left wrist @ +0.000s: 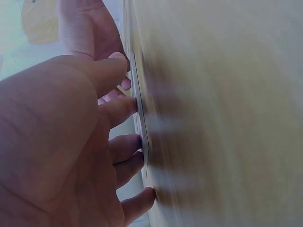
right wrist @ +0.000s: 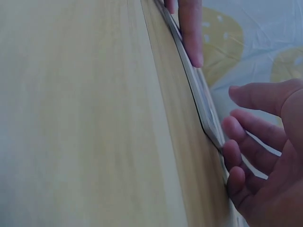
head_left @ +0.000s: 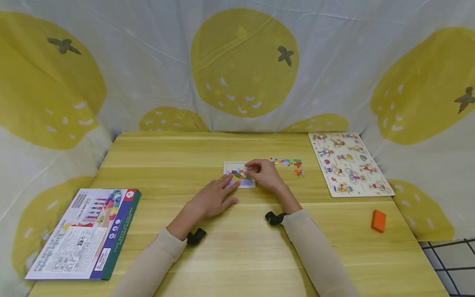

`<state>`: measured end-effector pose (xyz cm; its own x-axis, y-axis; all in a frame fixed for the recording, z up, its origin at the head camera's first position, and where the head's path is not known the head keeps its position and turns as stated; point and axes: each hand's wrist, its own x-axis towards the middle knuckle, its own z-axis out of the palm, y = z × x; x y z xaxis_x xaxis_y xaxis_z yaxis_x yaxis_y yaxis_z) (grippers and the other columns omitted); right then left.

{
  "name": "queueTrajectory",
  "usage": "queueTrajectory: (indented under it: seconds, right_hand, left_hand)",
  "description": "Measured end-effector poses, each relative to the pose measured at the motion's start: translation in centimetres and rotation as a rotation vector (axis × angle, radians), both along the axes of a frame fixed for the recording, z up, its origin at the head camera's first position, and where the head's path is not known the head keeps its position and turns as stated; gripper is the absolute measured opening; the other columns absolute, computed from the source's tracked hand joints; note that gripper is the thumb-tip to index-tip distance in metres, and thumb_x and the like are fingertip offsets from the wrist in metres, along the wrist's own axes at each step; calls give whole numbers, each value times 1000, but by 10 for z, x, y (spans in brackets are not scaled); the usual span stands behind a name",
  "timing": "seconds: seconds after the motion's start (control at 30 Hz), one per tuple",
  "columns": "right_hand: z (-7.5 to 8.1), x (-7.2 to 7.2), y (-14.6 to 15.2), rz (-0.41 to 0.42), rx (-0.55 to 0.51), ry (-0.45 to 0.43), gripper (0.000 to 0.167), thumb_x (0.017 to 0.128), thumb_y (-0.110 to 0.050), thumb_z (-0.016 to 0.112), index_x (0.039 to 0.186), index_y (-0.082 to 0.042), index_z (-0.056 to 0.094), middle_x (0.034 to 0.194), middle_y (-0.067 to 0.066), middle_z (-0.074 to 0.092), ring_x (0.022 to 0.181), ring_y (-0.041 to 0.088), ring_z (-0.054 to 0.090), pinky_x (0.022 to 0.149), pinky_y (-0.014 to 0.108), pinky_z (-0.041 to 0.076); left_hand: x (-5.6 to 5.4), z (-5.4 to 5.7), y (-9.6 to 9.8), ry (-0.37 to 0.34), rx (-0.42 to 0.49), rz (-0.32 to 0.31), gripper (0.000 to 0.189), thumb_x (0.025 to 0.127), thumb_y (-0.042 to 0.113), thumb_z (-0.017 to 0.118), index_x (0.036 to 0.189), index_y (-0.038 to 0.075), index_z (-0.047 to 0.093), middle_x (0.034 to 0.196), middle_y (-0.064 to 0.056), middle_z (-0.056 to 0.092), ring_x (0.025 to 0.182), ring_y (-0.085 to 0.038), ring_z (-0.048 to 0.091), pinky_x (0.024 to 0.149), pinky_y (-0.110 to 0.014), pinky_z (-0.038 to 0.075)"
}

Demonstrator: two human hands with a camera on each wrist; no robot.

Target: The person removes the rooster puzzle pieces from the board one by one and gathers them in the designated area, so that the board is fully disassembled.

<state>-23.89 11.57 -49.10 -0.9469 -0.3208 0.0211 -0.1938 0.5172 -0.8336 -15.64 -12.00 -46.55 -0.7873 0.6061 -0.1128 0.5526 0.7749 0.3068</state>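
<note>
A small jigsaw board (head_left: 231,166) with a pale frame lies flat on the table. Colourful joined pieces (head_left: 236,175) fill its lower part. My left hand (head_left: 213,198) rests over the board's left side, its fingers extended; in the left wrist view the fingertips (left wrist: 133,143) press along the board. Over the right side hovers my right hand (head_left: 264,173), fingers loosely bent. The right wrist view shows its thumb and index finger (right wrist: 272,132) apart with nothing visible between them, while the lower fingers sit right at the board's corner.
Several loose jigsaw pieces (head_left: 285,162) lie right of the board. Farther right is a larger picture board (head_left: 346,165) with figures, and an orange block (head_left: 378,221) below it. A flat printed box (head_left: 83,235) occupies the left. A lemon-patterned cloth (head_left: 245,62) hangs behind the table.
</note>
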Motion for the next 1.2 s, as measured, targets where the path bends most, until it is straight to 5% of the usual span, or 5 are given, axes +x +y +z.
queueTrajectory:
  seconds: [0.6,1.2]
  right_hand:
    - [1,0,-12,62,118,-2,31,97,-23,71,127,-13,74,102,5,68,79,18,52,70,30,43]
    - [3,4,-19,56,176,20,31,98,-24,70,127,-14,74,103,8,66,92,23,57,84,38,47]
  left_hand:
    - [1,5,2,-5,13,-3,60,110,43,47,161,13,38,170,-19,23,157,-39,26,122,-63,30]
    - [-1,-2,1,-19,-9,9,62,109,48,44,163,18,33,172,-14,18,159,-34,21,124,-61,27]
